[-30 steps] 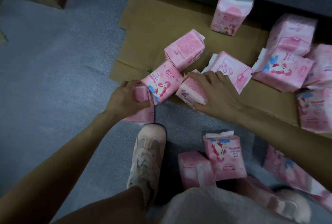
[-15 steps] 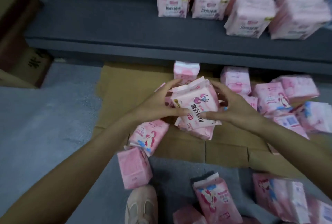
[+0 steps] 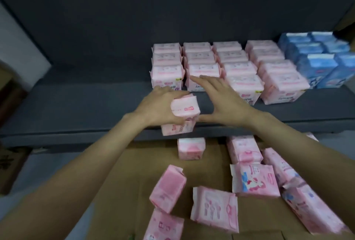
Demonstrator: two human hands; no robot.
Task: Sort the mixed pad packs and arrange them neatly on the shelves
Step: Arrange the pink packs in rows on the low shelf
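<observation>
Left hand (image 3: 159, 108): clamped on a small stack of pink packs (image 3: 183, 113).
Right hand (image 3: 221, 101): fingers spread, empty.
Pink rows (image 3: 203, 66): on the shelf (image 3: 76, 109), just beyond both hands.

L hand (image 3: 160, 108) curled, gripping | R hand (image 3: 221, 98) flat, fingers straight

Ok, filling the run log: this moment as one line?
phase: shelving | left hand: holds pink packs at shelf edge | right hand: open, over shelf
</observation>
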